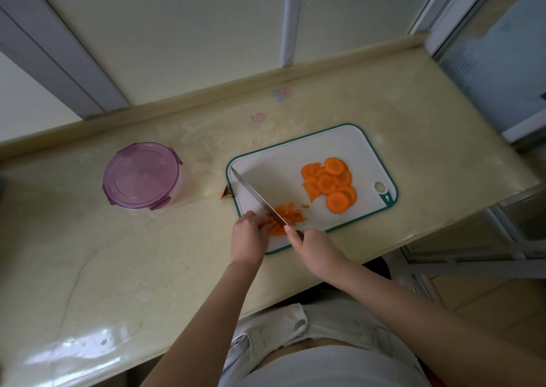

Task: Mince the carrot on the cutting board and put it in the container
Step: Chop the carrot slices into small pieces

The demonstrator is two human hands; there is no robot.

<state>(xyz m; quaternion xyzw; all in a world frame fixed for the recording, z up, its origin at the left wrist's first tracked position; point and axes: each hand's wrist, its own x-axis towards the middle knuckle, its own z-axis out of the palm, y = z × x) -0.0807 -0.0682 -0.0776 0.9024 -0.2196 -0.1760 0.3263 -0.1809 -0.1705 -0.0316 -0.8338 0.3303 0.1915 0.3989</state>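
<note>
A white cutting board (298,156) with a teal rim lies on the counter. A pile of round carrot slices (332,184) sits on its right half. Near its front left corner lie carrot strips and small cut pieces (288,213). My left hand (249,236) holds those strips down with curled fingertips. My right hand (314,246) grips the handle of a knife (255,196), whose blade lies across the strips and points to the far left. A round container (141,176) with a closed purple lid stands on the counter to the left of the board.
A carrot end scrap (227,193) lies on the counter by the board's left edge. The beige counter (118,253) ends at a raised back ledge (206,91) and drops off on the right beyond the board. Its front edge runs just before my body.
</note>
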